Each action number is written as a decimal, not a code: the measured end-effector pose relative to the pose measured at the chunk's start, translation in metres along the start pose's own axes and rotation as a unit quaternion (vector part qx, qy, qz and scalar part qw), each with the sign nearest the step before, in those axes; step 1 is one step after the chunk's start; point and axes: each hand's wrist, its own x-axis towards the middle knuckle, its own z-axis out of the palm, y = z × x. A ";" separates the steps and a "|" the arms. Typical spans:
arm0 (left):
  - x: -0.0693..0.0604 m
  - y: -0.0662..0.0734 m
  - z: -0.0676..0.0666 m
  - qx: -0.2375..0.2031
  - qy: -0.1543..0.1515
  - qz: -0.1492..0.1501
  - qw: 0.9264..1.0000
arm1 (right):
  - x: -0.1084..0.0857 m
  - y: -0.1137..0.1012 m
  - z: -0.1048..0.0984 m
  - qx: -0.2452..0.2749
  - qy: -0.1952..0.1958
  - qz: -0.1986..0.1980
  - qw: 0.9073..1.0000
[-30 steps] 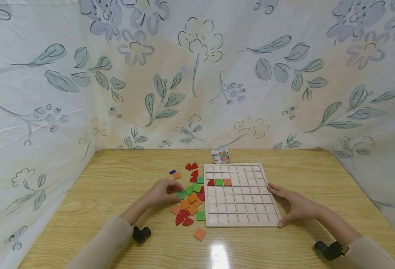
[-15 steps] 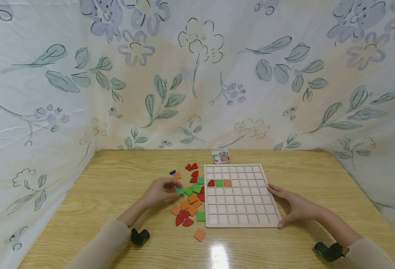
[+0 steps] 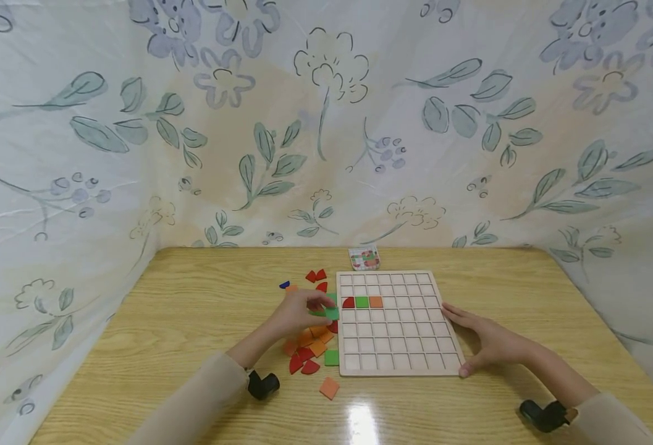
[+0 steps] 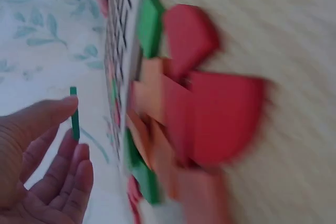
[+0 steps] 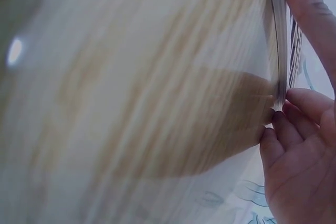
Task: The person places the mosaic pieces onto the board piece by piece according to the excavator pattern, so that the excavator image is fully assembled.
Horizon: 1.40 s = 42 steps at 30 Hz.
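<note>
Thumb and fingers of my left hand point(image 3: 298, 312) pinch a green square tile point(image 3: 332, 313), held above the pile by the board's left edge. In the left wrist view the tile point(image 4: 75, 114) is seen edge-on between thumb and fingertips. Spread along the right side of the wooden grid board point(image 3: 404, 346), my right hand point(image 3: 490, 343) touches its edge, the thumb near the front right corner. A red quarter-circle point(image 3: 349, 302), a green square point(image 3: 362, 302) and an orange square point(image 3: 376, 301) lie side by side in one row of the grid. The left hand hides part of the pile.
Left of the board lie red quarter-circles point(image 3: 311, 367), orange squares point(image 3: 317, 348) and another green square point(image 3: 332, 358). A lone orange tile point(image 3: 329, 388) is in front; a blue piece point(image 3: 285, 285) lies farther back. A printed pattern card point(image 3: 364, 258) stands behind the board.
My left hand has lifted the green tile from the left of the pile and moved right with it, close to the board. The right hand and the board have stayed put.
</note>
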 end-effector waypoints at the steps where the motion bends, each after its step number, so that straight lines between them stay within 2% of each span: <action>1: 0.003 0.003 0.002 0.006 -0.001 0.001 1.000 | 0.000 0.000 0.000 -0.001 0.000 0.001 1.000; 6: 0.019 0.011 0.011 0.028 -0.013 -0.002 1.000 | 0.001 -0.001 0.000 -0.007 0.000 0.004 1.000; 10: 0.026 0.011 0.017 0.052 -0.025 -0.001 0.998 | 0.001 -0.001 0.000 -0.005 -0.001 0.006 1.000; 19: 0.030 0.003 0.026 0.070 -0.033 -0.006 0.997 | 0.000 0.002 0.003 -0.009 0.003 -0.004 1.000; 29: 0.031 0.007 0.028 0.081 -0.032 0.002 0.996 | 0.001 0.001 0.003 -0.010 0.002 0.004 1.000; 37: 0.033 0.009 0.030 0.070 -0.034 0.008 0.997 | 0.000 0.002 0.002 -0.002 0.002 0.003 1.000; 40: 0.035 0.009 0.027 0.055 -0.037 0.007 0.998 | 0.000 0.002 0.001 -0.004 0.003 0.002 1.000; 42: 0.036 0.008 0.023 0.035 -0.036 -0.004 0.999 | 0.000 0.003 0.001 -0.006 0.004 0.002 1.000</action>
